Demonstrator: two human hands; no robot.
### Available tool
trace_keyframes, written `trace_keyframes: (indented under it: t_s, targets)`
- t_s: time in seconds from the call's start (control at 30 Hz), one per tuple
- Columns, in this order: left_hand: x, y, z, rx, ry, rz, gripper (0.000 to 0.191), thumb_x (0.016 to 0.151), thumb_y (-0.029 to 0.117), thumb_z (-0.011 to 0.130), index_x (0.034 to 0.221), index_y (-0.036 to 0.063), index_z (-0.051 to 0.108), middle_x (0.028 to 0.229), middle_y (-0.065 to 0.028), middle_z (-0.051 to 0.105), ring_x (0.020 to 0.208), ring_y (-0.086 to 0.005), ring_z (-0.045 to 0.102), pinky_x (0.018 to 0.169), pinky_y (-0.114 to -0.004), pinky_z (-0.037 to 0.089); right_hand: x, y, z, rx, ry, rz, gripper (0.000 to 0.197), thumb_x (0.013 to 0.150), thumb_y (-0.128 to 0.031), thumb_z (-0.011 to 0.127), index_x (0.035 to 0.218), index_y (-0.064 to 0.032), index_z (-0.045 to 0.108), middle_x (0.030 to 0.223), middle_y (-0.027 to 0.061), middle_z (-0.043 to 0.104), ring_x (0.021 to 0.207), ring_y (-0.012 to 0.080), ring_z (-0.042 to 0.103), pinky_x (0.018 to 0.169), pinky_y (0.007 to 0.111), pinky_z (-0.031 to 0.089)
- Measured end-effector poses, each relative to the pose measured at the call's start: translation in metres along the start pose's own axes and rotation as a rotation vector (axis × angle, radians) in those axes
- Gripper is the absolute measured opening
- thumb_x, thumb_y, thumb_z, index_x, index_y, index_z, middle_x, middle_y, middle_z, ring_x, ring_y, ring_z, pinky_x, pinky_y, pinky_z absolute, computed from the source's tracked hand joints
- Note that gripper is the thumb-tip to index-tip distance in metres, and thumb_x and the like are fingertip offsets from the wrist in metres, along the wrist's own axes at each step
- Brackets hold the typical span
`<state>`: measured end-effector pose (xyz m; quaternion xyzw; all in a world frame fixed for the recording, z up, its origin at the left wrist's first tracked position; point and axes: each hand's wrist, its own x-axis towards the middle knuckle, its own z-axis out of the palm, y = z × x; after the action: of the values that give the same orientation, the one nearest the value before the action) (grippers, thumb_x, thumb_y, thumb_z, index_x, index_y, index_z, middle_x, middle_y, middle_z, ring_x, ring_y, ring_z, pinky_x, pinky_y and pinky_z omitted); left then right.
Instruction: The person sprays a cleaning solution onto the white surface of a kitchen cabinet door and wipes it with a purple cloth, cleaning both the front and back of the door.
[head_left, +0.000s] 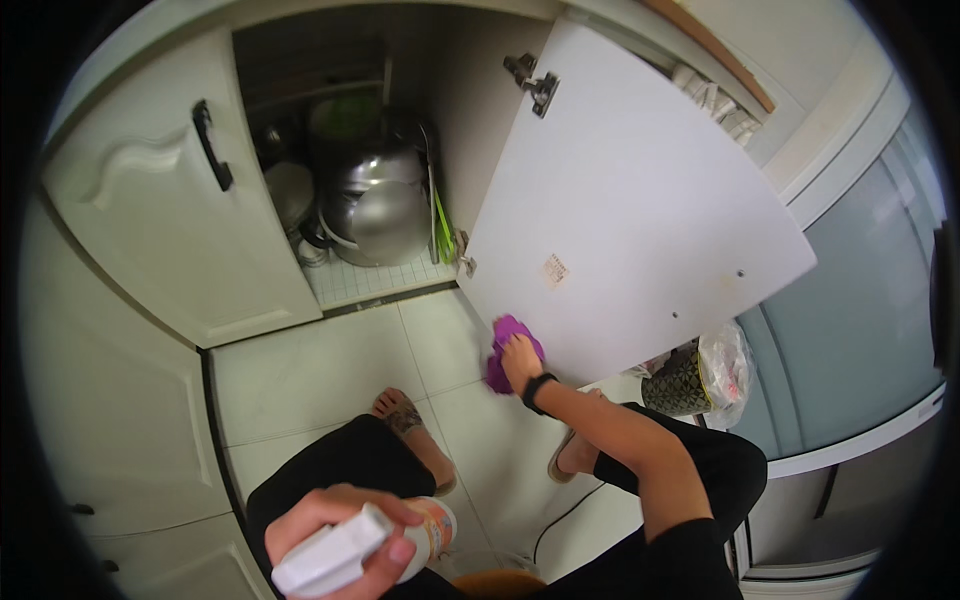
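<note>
My left hand (337, 532) is closed around a white spray bottle (431, 536) with an orange-patterned label, near the bottom of the view. A purple cloth (507, 351) is bunched under my right hand (522, 361), which presses it against the lower edge of the open white cabinet door (630, 202). A black band circles my right wrist. The door shows its inner face, with metal hinges (541, 91) and a small sticker (556, 271) bearing writing. Behind it, the open cabinet holds a steel pot (379, 202) and other kitchenware.
A closed cabinet door (157, 217) with a black handle stands at the left. To the right, a patterned bin (673, 382) with a plastic liner sits below the open door. My feet rest on the tiled floor (300, 382); a black cable (559, 517) lies near them.
</note>
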<state>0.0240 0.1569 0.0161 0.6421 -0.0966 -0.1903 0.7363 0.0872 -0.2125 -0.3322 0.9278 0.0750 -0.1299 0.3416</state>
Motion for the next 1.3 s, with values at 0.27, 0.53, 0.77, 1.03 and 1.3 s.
trace_keyframes:
  t_s: [0.27, 0.53, 0.77, 1.03, 1.3]
  targets:
    - [0.001, -0.001, 0.018, -0.083, 0.076, 0.149, 0.014, 0.087, 0.007, 0.072, 0.097, -0.0021, 0.067, 0.098, -0.0088, 0.072, 0.083, -0.0120, 0.062, 0.077, -0.026, 0.049, -0.168, 0.034, -0.046, 0.082, 0.309, -0.126, 0.025, 0.082, -0.024, 0.059, 0.091, -0.0106, 0.077, 0.119, 0.0099, 0.062, 0.112, 0.0302, 0.053, 0.090, 0.047, 0.040]
    - [0.058, 0.165, -0.023, 0.083, 0.416, 0.798, 0.027, 0.091, 0.023, 0.066, 0.111, 0.0055, 0.066, 0.089, 0.0000, 0.061, 0.081, -0.0087, 0.054, 0.074, -0.024, 0.044, -0.238, 0.073, -0.149, 0.491, 0.236, -0.492, 0.016, 0.079, -0.020, 0.064, 0.083, -0.0046, 0.068, 0.115, 0.0109, 0.063, 0.095, 0.0315, 0.064, 0.074, 0.046, 0.055]
    - [0.111, 0.360, -0.100, 0.515, 0.653, 0.926, 0.035, 0.082, 0.027, 0.079, 0.108, 0.0052, 0.069, 0.083, -0.0002, 0.061, 0.070, -0.0109, 0.056, 0.063, -0.029, 0.047, -0.229, 0.088, -0.182, 0.819, 0.277, -0.801, 0.023, 0.077, -0.010, 0.068, 0.098, 0.0008, 0.068, 0.107, 0.0185, 0.066, 0.096, 0.0363, 0.062, 0.085, 0.045, 0.050]
    - [0.269, 0.381, -0.186, 0.375, 0.890, 0.850, 0.035, 0.073, 0.023, 0.083, 0.097, 0.0000, 0.071, 0.081, -0.0074, 0.067, 0.065, -0.0160, 0.063, 0.059, -0.034, 0.052, -0.201, 0.142, -0.173, 0.931, 0.357, -0.693, 0.011, 0.075, -0.010, 0.065, 0.082, -0.0020, 0.069, 0.111, 0.0147, 0.063, 0.098, 0.0344, 0.061, 0.083, 0.043, 0.050]
    - [0.303, 0.383, -0.194, 0.723, 0.637, 0.748, 0.039, 0.079, 0.029, 0.083, 0.097, -0.0016, 0.068, 0.087, -0.0079, 0.068, 0.072, -0.0189, 0.066, 0.065, -0.033, 0.053, -0.185, 0.154, -0.168, 0.971, 0.301, -0.699, 0.009, 0.075, -0.009, 0.066, 0.082, -0.0042, 0.068, 0.107, 0.0134, 0.062, 0.094, 0.0340, 0.061, 0.083, 0.044, 0.050]
